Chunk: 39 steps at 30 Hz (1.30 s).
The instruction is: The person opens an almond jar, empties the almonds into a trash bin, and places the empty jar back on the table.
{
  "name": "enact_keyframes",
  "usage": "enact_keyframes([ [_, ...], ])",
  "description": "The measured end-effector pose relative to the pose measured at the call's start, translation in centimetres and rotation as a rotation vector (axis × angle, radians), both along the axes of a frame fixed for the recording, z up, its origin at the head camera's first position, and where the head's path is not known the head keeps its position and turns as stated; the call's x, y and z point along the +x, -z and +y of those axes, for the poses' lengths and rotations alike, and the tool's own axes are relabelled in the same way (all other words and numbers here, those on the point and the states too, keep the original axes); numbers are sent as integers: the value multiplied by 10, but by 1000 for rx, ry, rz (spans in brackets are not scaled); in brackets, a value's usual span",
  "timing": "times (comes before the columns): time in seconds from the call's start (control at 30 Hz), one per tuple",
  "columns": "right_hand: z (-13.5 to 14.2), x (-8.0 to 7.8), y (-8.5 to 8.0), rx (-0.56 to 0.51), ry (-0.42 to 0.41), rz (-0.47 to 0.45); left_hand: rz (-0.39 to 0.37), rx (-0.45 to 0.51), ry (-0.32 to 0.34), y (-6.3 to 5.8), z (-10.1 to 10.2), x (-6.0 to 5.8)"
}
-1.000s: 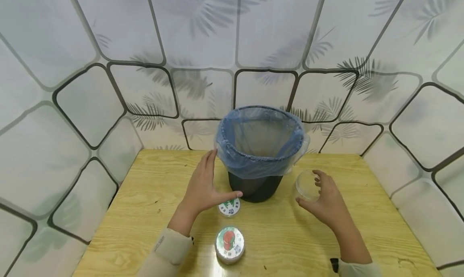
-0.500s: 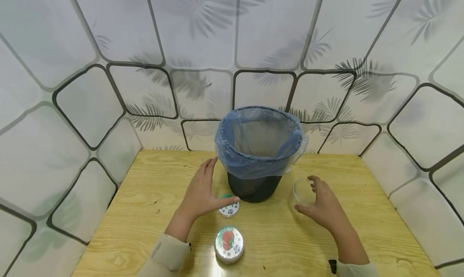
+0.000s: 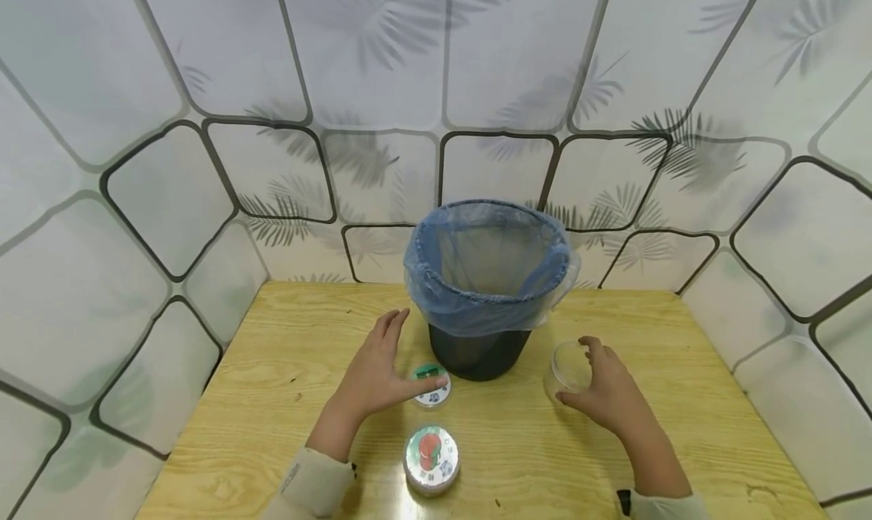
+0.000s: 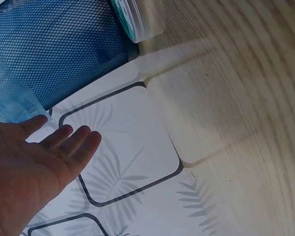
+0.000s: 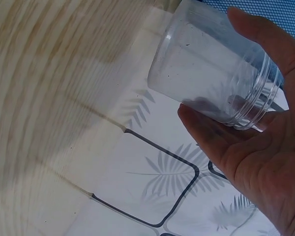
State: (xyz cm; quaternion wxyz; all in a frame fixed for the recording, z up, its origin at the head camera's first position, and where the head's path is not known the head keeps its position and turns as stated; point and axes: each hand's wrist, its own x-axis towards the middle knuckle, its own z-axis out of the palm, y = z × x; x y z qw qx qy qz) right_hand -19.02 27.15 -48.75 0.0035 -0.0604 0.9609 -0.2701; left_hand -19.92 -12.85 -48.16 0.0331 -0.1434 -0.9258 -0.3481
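Jar [image 5: 206,64], clear plastic, is in my right grip [image 3: 608,387]: thumb on one side, fingers curled round the other. It's to the right of the bin [image 3: 479,352], near it and apart from it in the head view. Walls are so transparent there that only the rim reads well; the wrist view shows the threaded mouth, with some of my fingers blurred behind the plastic. Top of the jar is cropped in that view. Can't tell if its base touches the surface [image 3: 293,399].

Left grip [image 3: 371,380] is released, fingers extended, holding nothing. Fingertips sit near the bin's left side; can't confirm contact with the bag [image 3: 477,316]. Thumb covers part of a green-and-white lid [image 3: 433,397] in the head view; can't tell whether thumb and lid touch. That container is cut off at the top of the left wrist view.

Nearer me, well apart from both hands: a container with a red picture on its lid [image 3: 431,459]. Print too small to read, sides mostly hidden from above. Bin's floor is obscured by the bag. Both sleeves [image 3: 315,484] run out of frame.
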Motion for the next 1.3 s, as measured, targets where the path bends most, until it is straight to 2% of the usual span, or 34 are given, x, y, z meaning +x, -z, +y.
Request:
enact_keyframes([
  [0.23,0,0,3,3,-11,-45,-46,15,27,-3,-1,5],
  [0.5,-1,0,6,-15,-14,-111,-54,20,39,3,-4,9],
  [0.87,2,1,7,-25,-25,-108,-100,0,52,4,-5,14],
  [1.13,2,1,9,-12,-31,-114,-105,-26,57,4,-9,18],
  [1.3,3,2,6,19,-43,-66,-115,-51,50,6,-12,21],
])
